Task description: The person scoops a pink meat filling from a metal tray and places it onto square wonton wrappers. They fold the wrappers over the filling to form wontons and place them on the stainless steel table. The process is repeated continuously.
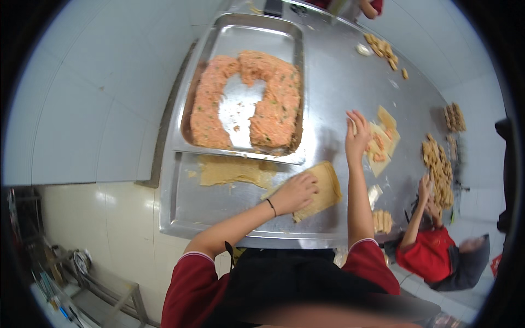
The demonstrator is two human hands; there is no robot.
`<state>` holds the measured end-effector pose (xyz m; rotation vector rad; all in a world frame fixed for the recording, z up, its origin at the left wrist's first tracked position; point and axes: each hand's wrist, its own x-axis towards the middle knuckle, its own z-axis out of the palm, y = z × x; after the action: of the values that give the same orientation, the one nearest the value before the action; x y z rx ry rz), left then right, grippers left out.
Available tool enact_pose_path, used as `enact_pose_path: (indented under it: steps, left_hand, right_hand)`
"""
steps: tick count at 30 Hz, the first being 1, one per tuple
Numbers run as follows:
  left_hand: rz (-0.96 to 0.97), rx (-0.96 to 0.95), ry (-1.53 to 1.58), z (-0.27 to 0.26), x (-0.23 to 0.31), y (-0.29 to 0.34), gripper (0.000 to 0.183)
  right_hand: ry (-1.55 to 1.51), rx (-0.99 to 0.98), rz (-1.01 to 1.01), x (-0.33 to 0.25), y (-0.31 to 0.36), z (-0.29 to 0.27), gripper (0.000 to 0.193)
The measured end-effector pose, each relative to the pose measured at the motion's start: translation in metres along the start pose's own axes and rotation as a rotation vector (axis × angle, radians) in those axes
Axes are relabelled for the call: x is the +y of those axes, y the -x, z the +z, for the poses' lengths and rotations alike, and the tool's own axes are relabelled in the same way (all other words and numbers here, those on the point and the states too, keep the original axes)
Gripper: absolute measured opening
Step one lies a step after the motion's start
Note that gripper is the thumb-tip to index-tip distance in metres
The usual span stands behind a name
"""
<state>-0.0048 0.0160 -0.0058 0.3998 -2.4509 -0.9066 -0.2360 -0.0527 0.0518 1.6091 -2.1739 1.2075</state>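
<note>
My left hand (297,192), with a dark band at the wrist, lies on a stack of thin yellowish wrapper sheets (325,188). Its fingers are bent and press into the top of the stack; whether a single sheet is pinched is hard to see. My right hand (357,136) is raised beside several laid-out wrappers (392,136) that carry strips of pinkish filling (378,143). The right fingers are stretched out, and nothing shows in them. Ahead, a deep metal tray (249,33) holds chunky orange-pink filling (276,109), with a bare patch in its middle.
More wrapper sheets (227,170) lie under the tray's near edge. Finished rolls (381,221) sit at the near right, with heaps of rolls (437,169) farther right. A co-worker in red (432,251) handles those. Another person's arm (371,8) shows at the far end.
</note>
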Motion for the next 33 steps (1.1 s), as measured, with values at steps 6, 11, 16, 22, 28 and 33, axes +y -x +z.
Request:
enact_pose_path:
  steps: [6, 11, 16, 22, 28, 33]
  left_hand:
    - [-0.035, -0.010, -0.034, 0.005, 0.004, 0.003, 0.032]
    - [-0.028, 0.055, 0.017, 0.010, 0.002, 0.005, 0.033]
    - [0.027, 0.141, 0.010, 0.014, 0.000, 0.007, 0.036]
    - [0.003, 0.102, -0.009, 0.017, 0.000, 0.005, 0.043]
    - [-0.034, 0.021, -0.011, 0.026, -0.003, 0.005, 0.052]
    - [-0.011, 0.093, 0.050, 0.040, -0.008, 0.000, 0.052]
  right_hand:
    - [-0.391, -0.552, -0.437, -0.147, -0.018, 0.121, 0.025]
    - [-0.254, -0.750, -0.639, -0.212, -0.021, 0.189, 0.032]
    - [-0.026, -0.719, -0.817, -0.219, -0.026, 0.211, 0.033]
    - [0.022, -0.631, -0.878, -0.222, -0.016, 0.213, 0.031]
    - [0.102, -0.578, -0.869, -0.227, -0.001, 0.210, 0.023]
    - [0.074, -0.618, -0.829, -0.222, 0.004, 0.207, 0.026]
